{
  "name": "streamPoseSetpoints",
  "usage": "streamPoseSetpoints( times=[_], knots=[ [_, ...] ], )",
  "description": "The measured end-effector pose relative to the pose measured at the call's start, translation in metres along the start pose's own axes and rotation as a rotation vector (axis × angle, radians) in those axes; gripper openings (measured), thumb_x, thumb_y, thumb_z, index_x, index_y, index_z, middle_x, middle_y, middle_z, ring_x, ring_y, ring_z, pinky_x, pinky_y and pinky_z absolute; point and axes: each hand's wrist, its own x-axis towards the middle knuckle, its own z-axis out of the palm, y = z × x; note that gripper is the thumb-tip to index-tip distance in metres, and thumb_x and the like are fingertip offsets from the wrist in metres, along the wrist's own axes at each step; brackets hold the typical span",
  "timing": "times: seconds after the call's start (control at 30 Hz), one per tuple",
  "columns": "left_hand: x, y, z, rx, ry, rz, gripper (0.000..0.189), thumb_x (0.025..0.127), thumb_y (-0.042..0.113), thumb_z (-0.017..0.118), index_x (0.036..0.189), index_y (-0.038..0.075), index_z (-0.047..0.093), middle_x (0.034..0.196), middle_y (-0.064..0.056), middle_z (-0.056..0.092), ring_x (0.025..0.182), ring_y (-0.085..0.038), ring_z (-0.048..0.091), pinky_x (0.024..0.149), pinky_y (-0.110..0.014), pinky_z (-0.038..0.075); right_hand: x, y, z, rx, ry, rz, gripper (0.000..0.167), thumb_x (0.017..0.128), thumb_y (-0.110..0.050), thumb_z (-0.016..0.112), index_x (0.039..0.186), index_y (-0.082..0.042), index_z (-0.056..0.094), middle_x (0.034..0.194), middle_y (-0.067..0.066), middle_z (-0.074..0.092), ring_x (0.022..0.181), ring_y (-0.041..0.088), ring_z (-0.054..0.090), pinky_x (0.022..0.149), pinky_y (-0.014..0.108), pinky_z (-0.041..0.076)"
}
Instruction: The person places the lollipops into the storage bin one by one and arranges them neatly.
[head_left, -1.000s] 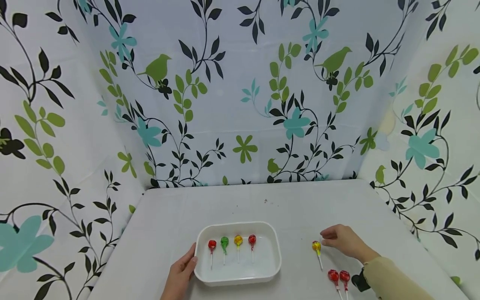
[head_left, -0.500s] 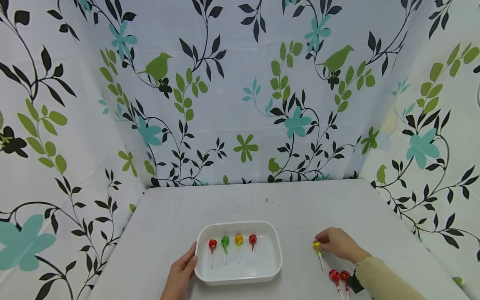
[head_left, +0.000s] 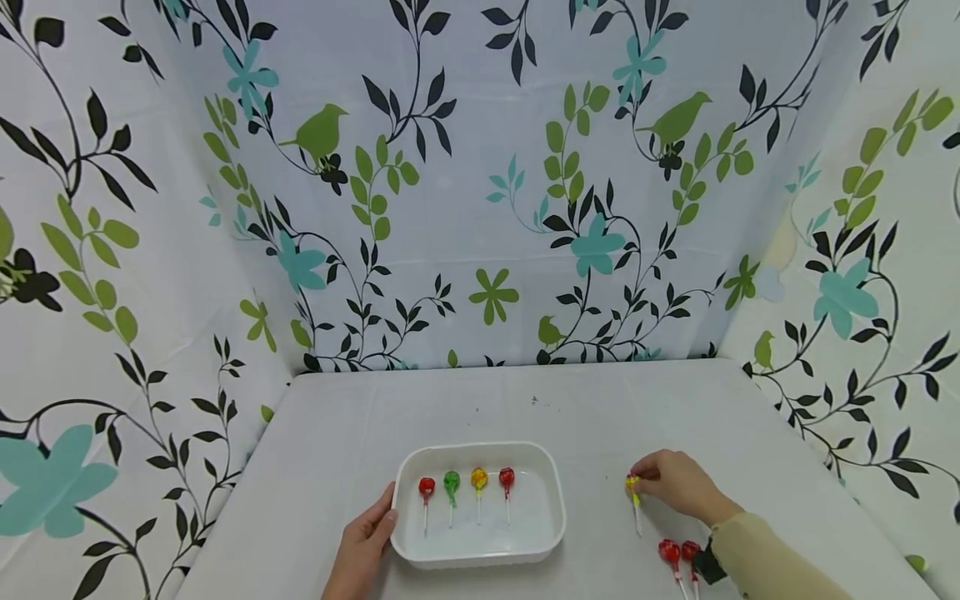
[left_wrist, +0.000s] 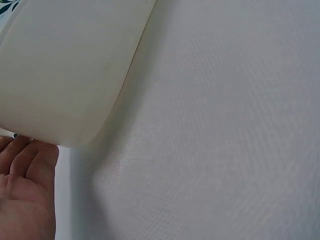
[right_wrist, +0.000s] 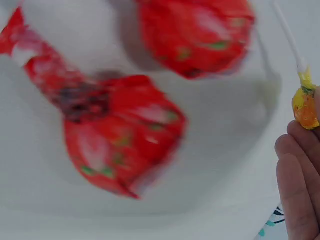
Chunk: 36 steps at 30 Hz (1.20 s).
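My left hand [head_left: 358,542] holds the left end of a white rectangular tray [head_left: 480,560], thumb and fingers at its rim. In the left wrist view, bent fingers [left_wrist: 31,160] meet the tray's outer wall. Inside the tray a row of lollipops lies with sticks toward me: red [head_left: 427,487], green [head_left: 452,481], yellow [head_left: 479,477] and red [head_left: 507,477]. Right of the tray, my right hand [head_left: 684,485] pinches a yellow lollipop [right_wrist: 303,107] by its wrapped head, its stick pointing toward me. The fingertips partly cover that head.
Two red lollipops [head_left: 670,552] lie side by side on the white table [head_left: 450,408], close to the right wrist and its dark strap [head_left: 708,565]. They loom large and blurred in the right wrist view. Leaf-and-bird patterned cloth [head_left: 450,208] hangs around the table's back and sides.
My right hand has come down onto the yellow lollipop and taken its head between the fingers; its stick has swung slightly left. The left hand and tray have stayed in place.
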Motion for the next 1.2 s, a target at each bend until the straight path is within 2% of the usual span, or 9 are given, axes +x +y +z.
streamPoseSetpoints(
  times=[0.27, 0.4, 0.53, 0.7, 0.97, 1.2],
  knots=[
    [-0.001, 0.0, 0.0, -0.007, -0.005, 0.015, 0.051, 0.109, 0.013, 0.046, 0.156, -0.002, 0.032, 0.164, -0.019, 0.027, 0.151, -0.042, 0.028, 0.11, -0.042, 0.045, 0.005, -0.022, -0.025, -0.009, 0.074, -0.143, 0.023, 0.09, -0.019, 0.078, 0.108, -0.004, 0.078, 0.095, 0.001, 0.078, 0.085, 0.014, 0.071, 0.076, 0.035, 0.065],
    [-0.001, 0.0, -0.002, -0.008, 0.001, 0.009, 0.051, 0.109, 0.014, 0.047, 0.156, -0.003, 0.033, 0.164, -0.019, 0.027, 0.151, -0.042, 0.028, 0.11, -0.043, 0.045, 0.011, -0.041, -0.036, -0.01, 0.085, -0.17, 0.025, 0.091, -0.019, 0.077, 0.111, -0.003, 0.077, 0.097, 0.002, 0.078, 0.087, 0.015, 0.072, 0.079, 0.038, 0.066],
    [-0.001, 0.0, -0.002, -0.004, -0.001, 0.001, 0.051, 0.109, 0.015, 0.047, 0.156, -0.002, 0.033, 0.164, -0.018, 0.027, 0.151, -0.042, 0.028, 0.111, -0.044, 0.046, 0.016, -0.062, -0.037, -0.007, 0.076, -0.179, 0.025, 0.092, -0.018, 0.077, 0.112, -0.003, 0.077, 0.098, 0.002, 0.078, 0.087, 0.014, 0.072, 0.081, 0.038, 0.066],
    [-0.001, -0.002, -0.001, -0.008, -0.008, 0.015, 0.051, 0.109, 0.014, 0.047, 0.156, -0.002, 0.034, 0.163, -0.018, 0.029, 0.151, -0.042, 0.029, 0.111, -0.044, 0.047, 0.023, -0.093, -0.025, 0.015, 0.06, -0.197, 0.023, 0.091, -0.016, 0.077, 0.11, -0.005, 0.078, 0.096, 0.0, 0.078, 0.086, 0.012, 0.072, 0.079, 0.034, 0.066],
    [-0.001, -0.001, -0.004, -0.026, -0.02, 0.034, 0.051, 0.109, 0.013, 0.046, 0.155, -0.004, 0.032, 0.163, -0.02, 0.028, 0.151, -0.043, 0.027, 0.112, -0.045, 0.045, 0.036, -0.148, 0.009, 0.03, 0.028, -0.21, 0.023, 0.088, -0.016, 0.08, 0.109, -0.006, 0.079, 0.093, -0.003, 0.078, 0.083, 0.009, 0.07, 0.077, 0.029, 0.065],
    [-0.002, 0.0, -0.003, -0.022, -0.017, 0.027, 0.051, 0.109, 0.014, 0.048, 0.155, -0.004, 0.034, 0.162, -0.021, 0.029, 0.15, -0.044, 0.028, 0.112, -0.047, 0.045, 0.041, -0.175, 0.033, -0.014, 0.011, -0.219, 0.017, 0.086, -0.015, 0.083, 0.101, -0.007, 0.08, 0.085, -0.003, 0.077, 0.077, 0.009, 0.068, 0.07, 0.027, 0.062]
  ],
)
